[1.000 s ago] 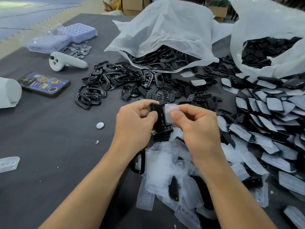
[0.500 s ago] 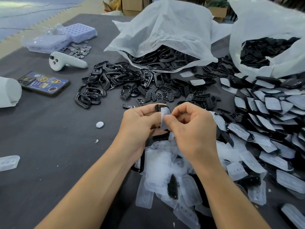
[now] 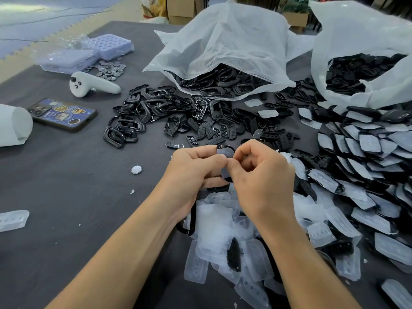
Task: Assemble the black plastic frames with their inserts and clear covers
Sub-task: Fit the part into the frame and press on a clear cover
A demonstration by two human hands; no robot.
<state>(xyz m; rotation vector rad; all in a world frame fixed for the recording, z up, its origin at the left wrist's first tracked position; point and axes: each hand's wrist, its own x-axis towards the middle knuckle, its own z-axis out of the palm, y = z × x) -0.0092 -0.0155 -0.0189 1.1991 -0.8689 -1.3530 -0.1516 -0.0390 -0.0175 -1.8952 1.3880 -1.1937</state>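
The clear cover (image 3: 224, 171), held apart a second ago, now lies against the black frame (image 3: 223, 146). The left hand (image 3: 194, 172) grips the frame and the right hand (image 3: 260, 177) pinches the cover on, so it looks nearly seated.

The hands (image 3: 263, 175) hide most of the frame (image 3: 225, 151).

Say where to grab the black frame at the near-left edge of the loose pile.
Pinch the near rail of the black frame from above, on the person's side, one finger through the opening: it lies roughly flat as an open loop, with other frames crowding its far side.
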